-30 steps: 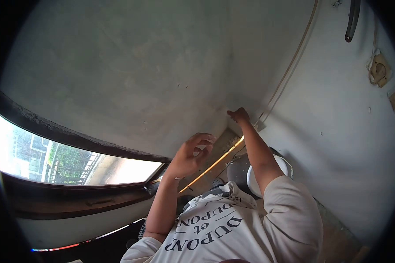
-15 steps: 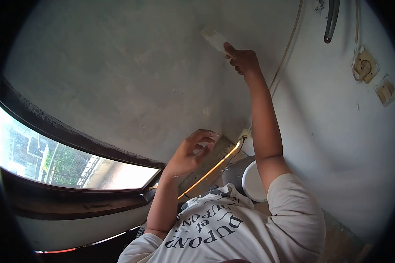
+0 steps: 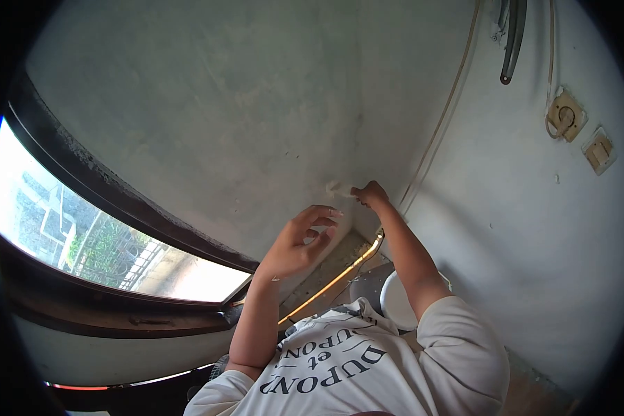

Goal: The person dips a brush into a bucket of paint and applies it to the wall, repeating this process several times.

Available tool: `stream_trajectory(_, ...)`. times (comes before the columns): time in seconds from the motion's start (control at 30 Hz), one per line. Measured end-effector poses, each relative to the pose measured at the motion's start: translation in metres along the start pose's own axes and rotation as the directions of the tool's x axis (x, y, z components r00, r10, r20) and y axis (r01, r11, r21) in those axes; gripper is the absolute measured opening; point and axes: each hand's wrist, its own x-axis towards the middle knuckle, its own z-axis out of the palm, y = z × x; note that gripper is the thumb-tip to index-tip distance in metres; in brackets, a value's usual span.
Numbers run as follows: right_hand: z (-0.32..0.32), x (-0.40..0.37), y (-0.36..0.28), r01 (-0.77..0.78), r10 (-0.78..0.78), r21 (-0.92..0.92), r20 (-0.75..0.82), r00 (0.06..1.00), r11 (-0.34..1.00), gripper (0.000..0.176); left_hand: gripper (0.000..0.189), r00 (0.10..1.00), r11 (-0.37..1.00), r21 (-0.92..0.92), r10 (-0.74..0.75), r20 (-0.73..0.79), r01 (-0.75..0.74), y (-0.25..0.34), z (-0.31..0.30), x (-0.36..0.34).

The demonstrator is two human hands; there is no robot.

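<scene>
My right hand [image 3: 371, 195] is closed around a pale paintbrush [image 3: 340, 189]. The brush points left, with its end at the grey-white wall [image 3: 222, 118], low down near the corner. Its handle is mostly covered by my fingers. My left hand [image 3: 304, 241] hangs in the air in front of the same wall, fingers loosely curled and apart, with nothing in it. Whitish spots show on its fingertips.
On the left is a dark-framed window [image 3: 111, 243]. A lit orange-yellow strip [image 3: 333, 281] runs along the corner. Below my right arm stands a white-topped bucket [image 3: 397, 304]. The right wall bears a socket with a plug [image 3: 566, 116], a switch [image 3: 599, 150] and a hanging cable [image 3: 445, 114].
My right hand has moved down the wall with the paintbrush, from high up to near the corner. My left hand stays about where it was. The view has shifted slightly.
</scene>
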Motion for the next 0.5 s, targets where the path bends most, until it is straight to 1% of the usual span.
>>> stream_trajectory(0.03, -0.005, 0.001, -0.008, 0.008, -0.008, -0.002, -0.003, 1.0, 1.0, 0.053, 0.029, 1.0, 1.0, -0.007, 0.006, 0.001, -0.006, 0.0, 0.0, -0.002)
stream_trajectory(0.1, -0.032, -0.015, -0.047, 0.063, -0.059, 0.147, -0.031, 0.998, 0.987, 0.05, 0.029, 1.0, 1.0, -0.016, 0.01, -0.003, -0.011, 0.002, 0.0, -0.006)
stream_trajectory(0.23, -0.116, -0.068, -0.146, 0.207, -0.194, 0.197, -0.079, 0.978, 0.958, 0.054, 0.029, 0.999, 0.999, -0.012, 0.038, -0.008, -0.038, 0.011, -0.001, -0.015)
stream_trajectory(0.3, -0.153, -0.099, -0.181, 0.323, -0.297, 0.286, -0.129, 0.946, 0.902, 0.052, 0.029, 0.999, 0.999, -0.016, 0.051, -0.01, -0.051, 0.013, -0.001, -0.018)
stream_trajectory(0.37, -0.177, -0.131, -0.206, 0.384, -0.335, 0.407, -0.189, 0.923, 0.829, 0.043, 0.03, 0.998, 0.996, -0.047, 0.07, 0.0, -0.07, 0.014, -0.002, -0.018)
stream_trajectory(0.4, -0.181, -0.139, -0.211, 0.387, -0.337, 0.404, -0.193, 0.922, 0.829, 0.043, 0.03, 0.997, 0.996, -0.049, 0.076, 0.0, -0.076, 0.016, -0.002, -0.019)
stream_trajectory(0.43, -0.183, -0.146, -0.214, 0.551, -0.437, 0.389, -0.345, 0.83, 0.738, 0.04, 0.03, 0.996, 0.996, -0.043, 0.085, 0.001, -0.084, 0.019, -0.003, -0.02)
stream_trajectory(0.47, -0.183, -0.152, -0.217, 0.696, -0.514, 0.347, -0.486, 0.706, 0.629, 0.038, 0.03, 0.996, 0.995, -0.036, 0.092, 0.002, -0.092, 0.022, -0.003, -0.021)
stream_trajectory(0.5, -0.18, -0.156, -0.219, 0.785, -0.607, 0.007, -0.629, 0.486, 0.62, 0.027, 0.03, 0.996, 0.995, -0.039, 0.094, -0.001, -0.094, 0.022, -0.004, -0.023)
